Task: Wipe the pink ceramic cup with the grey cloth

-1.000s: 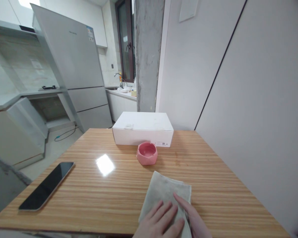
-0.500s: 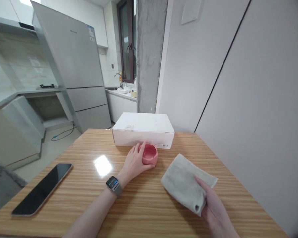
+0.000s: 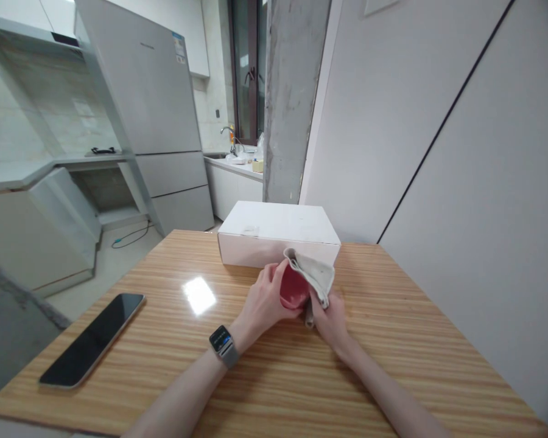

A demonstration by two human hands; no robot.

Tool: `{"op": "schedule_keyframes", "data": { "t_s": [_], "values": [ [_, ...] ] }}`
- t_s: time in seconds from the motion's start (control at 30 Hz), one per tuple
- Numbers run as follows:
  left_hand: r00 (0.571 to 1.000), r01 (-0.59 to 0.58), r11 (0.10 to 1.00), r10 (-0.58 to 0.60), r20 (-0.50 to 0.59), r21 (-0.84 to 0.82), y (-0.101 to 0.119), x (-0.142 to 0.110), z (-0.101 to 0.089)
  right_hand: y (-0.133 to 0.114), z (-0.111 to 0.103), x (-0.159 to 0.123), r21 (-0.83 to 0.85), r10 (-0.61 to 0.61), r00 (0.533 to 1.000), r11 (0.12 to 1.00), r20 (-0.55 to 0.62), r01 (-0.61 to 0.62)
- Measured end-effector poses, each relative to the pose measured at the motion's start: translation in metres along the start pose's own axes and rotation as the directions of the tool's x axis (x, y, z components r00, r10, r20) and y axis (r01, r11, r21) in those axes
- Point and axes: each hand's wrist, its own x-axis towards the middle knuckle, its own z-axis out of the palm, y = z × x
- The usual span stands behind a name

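My left hand (image 3: 265, 298), with a smartwatch (image 3: 221, 340) on its wrist, is closed round the left side of a small round pink ashtray (image 3: 293, 289). The ashtray is tilted, its hollow turned towards me, just in front of the white box. In my right hand (image 3: 332, 321) is a folded grey cloth (image 3: 314, 272), gripped between thumb and fingers. The cloth lies against the right side and rim of the ashtray and hides that part of it. Most of my right fingers are behind the cloth.
A white cardboard box (image 3: 278, 226) stands at the far side of the wooden table (image 3: 164, 359). A black phone (image 3: 94, 340) lies near the left edge. Beyond are a grey fridge (image 3: 141, 91), a sink tap (image 3: 231, 137) and a white wall (image 3: 466, 201) along the right.
My right hand has carried the cloth left and away from me onto the ashtray. My left hand has kept hold of the ashtray, which has tipped. The view has shifted slightly.
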Motion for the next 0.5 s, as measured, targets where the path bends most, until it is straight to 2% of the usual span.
{"op": "schedule_keyframes", "data": {
  "t_s": [0.07,0.17,0.23,0.37,0.5],
  "values": [
    [0.996,-0.084,0.996,0.084,-0.003,0.041,0.001,-0.001,0.0,0.002,0.001,-0.006,-0.054,-0.18,0.974,0.981,0.141,0.189],
    [0.983,-0.178,0.979,0.181,-0.021,0.102,0.001,-0.004,0.0,0.0,-0.001,-0.009,-0.132,-0.393,0.862,0.882,0.319,0.452],
    [0.975,-0.207,0.97,0.215,-0.049,0.131,0.001,-0.006,0.0,-0.004,-0.001,-0.008,-0.154,-0.444,0.822,0.84,0.357,0.521],
    [0.95,-0.27,0.948,0.291,-0.113,0.171,0.005,-0.008,0.0,-0.012,-0.001,-0.007,-0.194,-0.543,0.763,0.755,0.35,0.626],
    [0.93,-0.305,0.935,0.334,-0.156,0.182,0.01,-0.01,-0.002,-0.015,-0.002,-0.009,-0.279,-0.582,0.755,0.703,0.304,0.654]
  ]
}}
